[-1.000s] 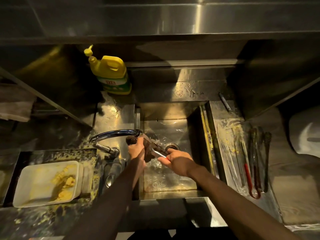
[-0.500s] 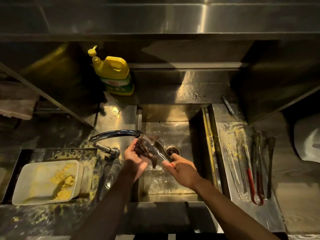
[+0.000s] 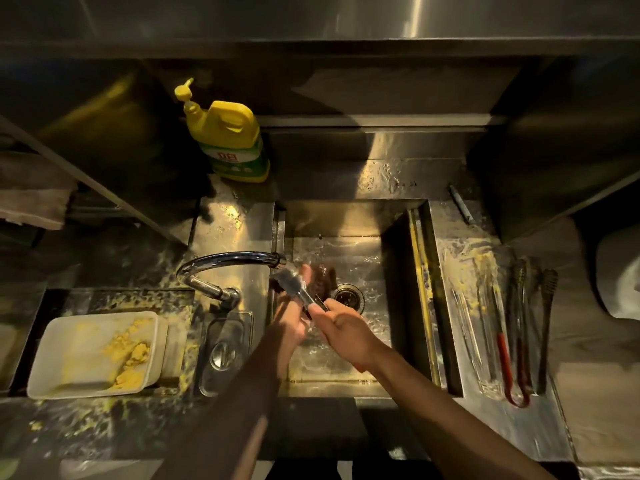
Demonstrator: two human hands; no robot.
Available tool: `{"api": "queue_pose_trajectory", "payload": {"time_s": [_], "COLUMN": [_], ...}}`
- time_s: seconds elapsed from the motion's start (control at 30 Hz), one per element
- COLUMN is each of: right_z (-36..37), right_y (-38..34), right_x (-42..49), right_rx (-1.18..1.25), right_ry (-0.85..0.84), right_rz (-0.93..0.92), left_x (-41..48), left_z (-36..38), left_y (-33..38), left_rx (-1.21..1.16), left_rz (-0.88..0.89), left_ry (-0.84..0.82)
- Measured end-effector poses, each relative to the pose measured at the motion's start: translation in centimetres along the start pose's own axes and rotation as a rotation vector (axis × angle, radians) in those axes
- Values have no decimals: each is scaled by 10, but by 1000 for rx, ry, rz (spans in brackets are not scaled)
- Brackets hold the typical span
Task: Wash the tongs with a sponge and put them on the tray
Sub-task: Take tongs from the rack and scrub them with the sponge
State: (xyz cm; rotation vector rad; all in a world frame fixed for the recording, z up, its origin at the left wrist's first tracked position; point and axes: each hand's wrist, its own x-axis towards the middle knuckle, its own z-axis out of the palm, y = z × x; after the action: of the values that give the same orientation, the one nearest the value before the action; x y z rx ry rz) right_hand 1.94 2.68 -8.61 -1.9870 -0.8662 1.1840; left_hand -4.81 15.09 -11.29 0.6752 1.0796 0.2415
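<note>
**Tongs at the sink, both hands engaged**

Head view.
- Centre: metal tongs (image 3: pixel 302 289) over the sink (image 3: pixel 398 244), just below the faucet (image 3: pixel 225 260) spout. The right hand (image 3: pixel 341 329) has its fingers closed round the handle end. The left hand (image 3: pixel 292 322) has its fingers curled on a dark sponge (image 3: pixel 322 278) against the tong head.
- Right: tray (image 3: pixel 462 259) bearing other tongs (image 3: pixel 504 358).
- Upper left: yellow detergent bottle (image 3: pixel 230 142).
</note>
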Motion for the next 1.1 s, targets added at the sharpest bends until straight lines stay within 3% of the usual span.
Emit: {"api": "queue_pose_trajectory", "payload": {"time_s": [0.13, 0.27, 0.43, 0.53, 0.63, 0.7, 0.8, 0.97, 1.03, 1.1], "right_z": [-33, -35, -57, -79, -79, -67, -36, -30, -41, -40], "right_y": [4, -3, 3, 14, 31, 30, 19, 25, 26, 20], "right_x": [-4, -3, 0, -5, -15, -15, -7, 3, 6, 10], "right_rx": [-193, -198, -362, -460, -325, -230, -141, -169, -286, -263], "right_ry": [-42, -80, -134, -73, 38, 4, -28, -48, -65, -73], "right_rz": [-79, -45, -15, -7, 112, 154, 166, 168, 124, 111], "left_x": [1, -7, -4, -2, -10, -15, -24, -11, -9, -12], "left_z": [-10, 5, -9, -23, -25, -19, -6, -12, -14, -7], "left_y": [6, 8, 22, 35, 37, 31, 21, 18, 20, 19], "left_rx": [71, -39, 297, 107, -141, -244, -227, 150, 62, -129], "left_rz": [44, -82, -4, 33, -105, -131, -123, 3, 20, -14], "left_ry": [100, 199, 145, 73, -2, -11, -58, 47, 151, 118]}}
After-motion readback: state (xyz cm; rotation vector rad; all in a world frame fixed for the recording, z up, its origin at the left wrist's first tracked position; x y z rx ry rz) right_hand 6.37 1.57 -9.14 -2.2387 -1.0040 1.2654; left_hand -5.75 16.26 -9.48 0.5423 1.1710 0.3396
